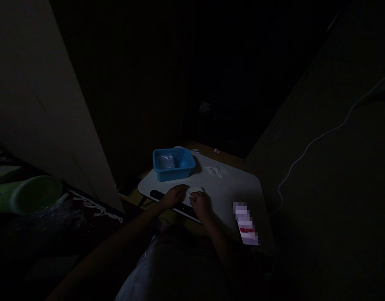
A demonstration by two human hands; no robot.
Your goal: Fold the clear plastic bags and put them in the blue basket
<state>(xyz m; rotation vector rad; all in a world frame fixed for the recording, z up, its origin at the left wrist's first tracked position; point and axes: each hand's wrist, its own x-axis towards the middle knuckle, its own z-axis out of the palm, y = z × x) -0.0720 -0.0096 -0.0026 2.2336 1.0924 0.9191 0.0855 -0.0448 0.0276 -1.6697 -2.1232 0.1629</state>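
Rect. blue plastic tub (176, 175), smooth white tabletop (225, 190), small pale item (197, 189), details too dark, R hand (198, 201) curled over it, L hand (176, 195) beside, finger grips unclear.

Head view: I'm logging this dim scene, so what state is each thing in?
Blue rectangular plastic tub: upright, open-topped.
Clear plastic packet: inside the tub.
Small white item: at the right hand's fingers; details too dark.
Flat phone-like device: screen lit, lying on the white table.
Green plastic basket: mouth open, apparently tipped.
Thin white cable: slack, uncoiled.
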